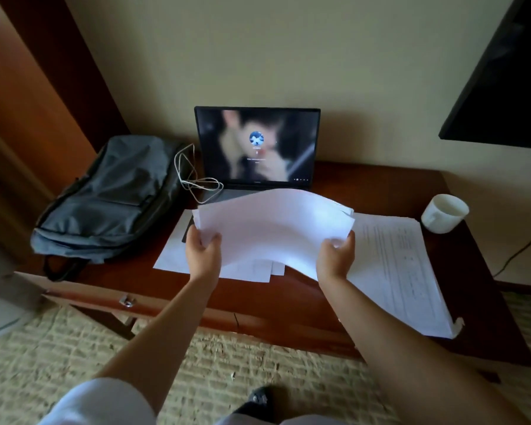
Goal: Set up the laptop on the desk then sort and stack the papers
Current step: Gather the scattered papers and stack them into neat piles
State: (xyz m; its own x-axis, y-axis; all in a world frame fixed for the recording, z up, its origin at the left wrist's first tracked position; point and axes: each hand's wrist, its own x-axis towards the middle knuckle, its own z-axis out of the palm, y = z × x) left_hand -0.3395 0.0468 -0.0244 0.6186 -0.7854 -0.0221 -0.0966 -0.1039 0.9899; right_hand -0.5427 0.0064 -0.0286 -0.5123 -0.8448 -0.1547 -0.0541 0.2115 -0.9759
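Nearest the camera, two bare forearms reach forward over a woven mat (pixel 74 348) toward the wooden desk (pixel 288 308). The left hand (pixel 203 252) and the right hand (pixel 334 256) are set apart, each clamped on one near corner of a sheaf of blank white papers (pixel 273 228) held up above the desk, the sheets bowing upward in the middle. Below them, more loose sheets (pixel 252 269) lie flat on the desk, and to the right a printed stack (pixel 402 271) lies with its near corner past the desk edge. Beyond the held papers stands the open laptop (pixel 257 145) with its screen lit, against the wall. A white cable (pixel 193 176) loops just left of it, beside a grey backpack (pixel 111 197). A white mug (pixel 444 213) sits at the far right.
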